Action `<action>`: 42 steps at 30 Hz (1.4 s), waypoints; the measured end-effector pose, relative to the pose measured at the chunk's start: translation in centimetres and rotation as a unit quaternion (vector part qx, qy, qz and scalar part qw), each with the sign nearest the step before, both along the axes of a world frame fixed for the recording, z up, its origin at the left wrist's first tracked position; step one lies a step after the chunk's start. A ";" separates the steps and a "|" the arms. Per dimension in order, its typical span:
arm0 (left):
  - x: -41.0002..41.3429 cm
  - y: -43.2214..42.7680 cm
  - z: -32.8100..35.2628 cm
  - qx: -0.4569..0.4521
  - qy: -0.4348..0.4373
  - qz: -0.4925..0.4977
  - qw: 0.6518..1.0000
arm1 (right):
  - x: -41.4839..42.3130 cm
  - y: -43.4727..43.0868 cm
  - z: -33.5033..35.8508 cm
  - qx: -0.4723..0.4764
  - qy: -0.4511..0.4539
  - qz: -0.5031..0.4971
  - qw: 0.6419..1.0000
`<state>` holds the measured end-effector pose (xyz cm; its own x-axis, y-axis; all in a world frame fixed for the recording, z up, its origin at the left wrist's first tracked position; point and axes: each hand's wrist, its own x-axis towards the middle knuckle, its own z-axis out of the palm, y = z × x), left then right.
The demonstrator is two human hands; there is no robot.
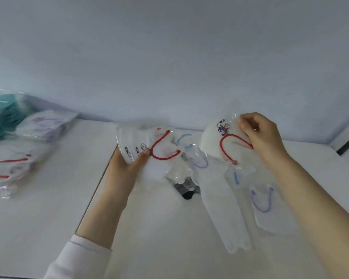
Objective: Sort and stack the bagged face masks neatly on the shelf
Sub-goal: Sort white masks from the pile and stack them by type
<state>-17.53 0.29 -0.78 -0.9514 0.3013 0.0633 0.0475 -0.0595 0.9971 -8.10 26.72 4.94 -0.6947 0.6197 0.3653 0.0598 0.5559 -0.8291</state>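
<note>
A white sleeve (77,256) covers the left forearm at the near edge. On the white shelf surface (48,218), beside the right forearm, lies a purple-loop bagged mask (262,200) among further clear bags. A dark object (187,190) shows partly beneath them. The left hand (127,166) has thumb and fingers curled round a bundle of bagged masks (133,143), with a red ear loop facing up. The right hand (264,135) pinches the upper edge of a single bagged mask (214,137) with a red loop, holding it raised. Both items carry small cartoon figures; any lettering is too blurred to read. Between the two hands lies a blue-loop mask (184,140). At far left sit a red-loop stack (10,168), a purple-print stack (46,125) and a teal stack (4,111), near the back wall (169,57).
</note>
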 end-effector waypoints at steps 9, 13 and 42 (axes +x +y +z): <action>9.4 8.7 3.0 -0.058 0.080 -0.269 0.958 | 8.7 1.1 1.2 0.217 -0.030 0.108 0.970; 15.1 14.2 2.1 -0.074 0.127 -0.261 0.954 | 13.5 4.3 -0.3 0.279 0.040 0.060 0.957; 28.6 13.1 1.3 -0.024 0.059 -0.108 0.992 | 25.4 3.3 -4.2 -0.230 0.010 0.183 0.956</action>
<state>11.03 13.41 0.56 -0.8508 0.5035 0.1505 0.1549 -0.0334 0.9874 17.25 29.98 0.73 -0.8909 0.4356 0.1285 -0.0873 0.1135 -0.9897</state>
